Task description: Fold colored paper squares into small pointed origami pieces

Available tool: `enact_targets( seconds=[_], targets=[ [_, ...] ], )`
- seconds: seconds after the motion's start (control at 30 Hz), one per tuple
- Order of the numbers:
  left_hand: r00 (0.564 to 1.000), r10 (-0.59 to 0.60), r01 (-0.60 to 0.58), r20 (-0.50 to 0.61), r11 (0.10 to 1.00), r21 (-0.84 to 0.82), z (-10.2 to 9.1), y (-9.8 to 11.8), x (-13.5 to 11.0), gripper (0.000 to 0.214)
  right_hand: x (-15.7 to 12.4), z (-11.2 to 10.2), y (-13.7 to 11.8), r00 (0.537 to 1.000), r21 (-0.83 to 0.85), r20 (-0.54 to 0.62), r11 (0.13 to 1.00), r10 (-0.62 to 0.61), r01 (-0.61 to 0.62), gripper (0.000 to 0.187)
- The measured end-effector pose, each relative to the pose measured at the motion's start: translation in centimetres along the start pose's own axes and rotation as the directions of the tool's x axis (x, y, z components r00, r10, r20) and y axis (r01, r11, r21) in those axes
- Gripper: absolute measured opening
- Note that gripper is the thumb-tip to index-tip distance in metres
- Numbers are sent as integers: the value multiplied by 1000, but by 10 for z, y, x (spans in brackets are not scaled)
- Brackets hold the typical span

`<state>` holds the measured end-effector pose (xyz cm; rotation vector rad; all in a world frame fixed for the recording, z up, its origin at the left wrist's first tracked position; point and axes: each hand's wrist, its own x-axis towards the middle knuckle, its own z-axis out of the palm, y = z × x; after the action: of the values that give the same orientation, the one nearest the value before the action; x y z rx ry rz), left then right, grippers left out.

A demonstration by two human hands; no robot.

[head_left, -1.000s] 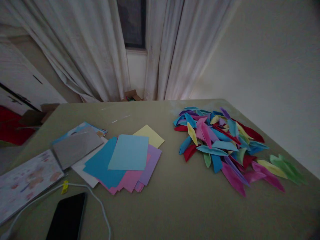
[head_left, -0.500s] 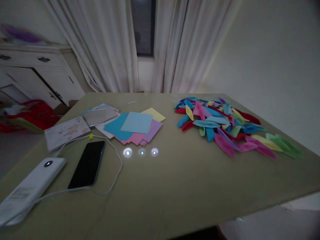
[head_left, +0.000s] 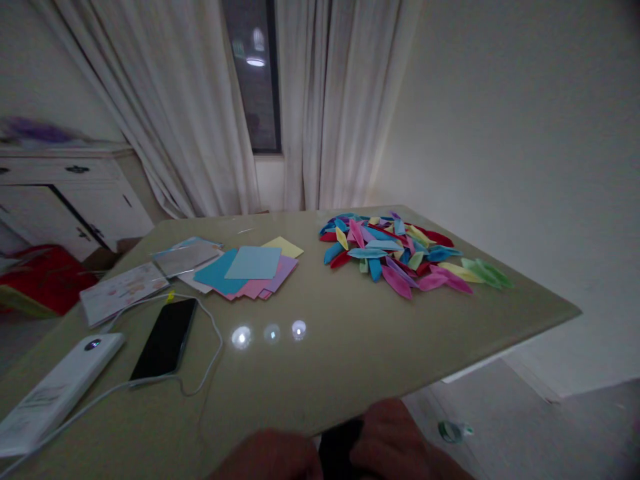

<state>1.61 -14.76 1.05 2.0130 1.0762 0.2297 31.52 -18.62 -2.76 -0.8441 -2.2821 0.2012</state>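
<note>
At the bottom edge of the view my left hand (head_left: 273,457) rises beside the table's front edge, blurred and partly cut off. My right hand (head_left: 393,437) is just right of it, back upward and fingers bent, over the floor side of the edge. Dark fabric (head_left: 340,450) shows between the two. Whether either hand grips anything is hidden. Farther back lies a heap of colourful folded pieces (head_left: 385,250), with a fan of coloured square paper sheets (head_left: 253,263) left of it. Both hands are apart from these.
On the left of the table (head_left: 325,360) lie a black phone (head_left: 165,340), a white device (head_left: 60,393) with a cable (head_left: 220,343), and printed packets (head_left: 125,290). A green ring-shaped object (head_left: 450,432) is on the floor. Curtains and a wall stand behind.
Both hands have come into view at the bottom edge. The camera view has tilted up and turned right, showing more floor. The papers and the colourful heap stay in place on the table.
</note>
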Motion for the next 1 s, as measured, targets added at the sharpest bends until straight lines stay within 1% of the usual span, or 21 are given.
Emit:
enact_targets(
  seconds=[0.03, 0.07, 0.1, 0.13, 0.17, 0.23, 0.27, 0.3, 0.33, 0.4, 0.47, 0.53, 0.6, 0.63, 0.67, 0.73, 0.8, 0.83, 0.87, 0.93, 1.0],
  targets=[
    [999, 31, -30, -40, 999, 26, -16, 5, 23, 27, 31, -6, 6, 999, -6, -45, 1000, 0, 0, 43],
    [990, 41, -24, -135, 991, 128, -35, 7, 47, 34, 64, -11, 16, 995, -7, -87, 998, 55, -56, 40],
    [961, 43, 29, -273, 967, 254, -54, 6, 71, 36, 98, -13, 30, 988, -12, -93, 993, 120, -121, 37],
    [906, 45, 119, -420, 927, 356, -73, 2, 93, 34, 129, -12, 46, 981, -28, -66, 983, 181, -183, 35],
    [862, 34, 185, -505, 907, 378, -89, -5, 112, 32, 158, -9, 63, 967, -64, -10, 965, 253, -253, 32],
    [787, -9, 301, -617, 878, 372, -110, -28, 139, 43, 198, 5, 96, 932, -138, 93, 931, 351, -337, 24],
    [754, -36, 355, -656, 862, 361, -114, -40, 147, 50, 209, 15, 111, 927, -144, 107, 928, 359, -343, 28],
    [721, -66, 414, -690, 840, 351, -116, -52, 151, 57, 215, 24, 122, 925, -142, 113, 927, 363, -347, 32],
    [705, -89, 451, -703, 822, 349, -115, -63, 152, 62, 217, 33, 132, 922, -138, 119, 926, 368, -352, 33],
    [711, -99, 471, -696, 802, 367, -110, -78, 151, 66, 211, 46, 143, 920, -118, 150, 931, 362, -347, 32],
    [716, -60, 486, -695, 758, 436, -107, -84, 150, 60, 203, 51, 148, 923, -82, 175, 940, 342, -332, 34],
    [747, -8, 445, -664, 748, 492, -105, -84, 150, 49, 197, 51, 150, 924, -11, 155, 936, 349, -351, 35],
    [780, 43, 368, -624, 775, 514, -105, -84, 150, 42, 194, 49, 151, 922, 71, 120, 923, 369, -379, 35],
    [787, 66, 333, -613, 791, 513, -105, -85, 150, 42, 194, 49, 151, 919, 107, 102, 915, 380, -390, 35],
    [781, 80, 319, -620, 802, 505, -104, -86, 149, 42, 194, 48, 151, 918, 134, 89, 908, 388, -397, 36],
    [728, 62, 371, -683, 802, 469, -103, -90, 146, 49, 195, 48, 150, 917, 152, 80, 905, 390, -398, 45],
    [651, -16, 493, -759, 769, 407, -103, -96, 142, 65, 195, 47, 149, 917, 100, 119, 914, 380, -392, 60],
    [628, -62, 544, -775, 747, 382, -103, -99, 140, 73, 195, 46, 147, 915, 53, 161, 922, 371, -383, 68],
    [625, -100, 576, -774, 729, 371, -104, -102, 139, 78, 196, 45, 146, 909, 2, 208, 929, 361, -370, 73],
    [666, -122, 570, -736, 720, 397, -105, -104, 138, 80, 196, 44, 144, 890, -79, 292, 936, 350, -342, 75],
    [715, -75, 507, -695, 740, 442, -104, -102, 139, 76, 196, 43, 142, 876, -121, 328, 936, 352, -331, 72]
  ],
)
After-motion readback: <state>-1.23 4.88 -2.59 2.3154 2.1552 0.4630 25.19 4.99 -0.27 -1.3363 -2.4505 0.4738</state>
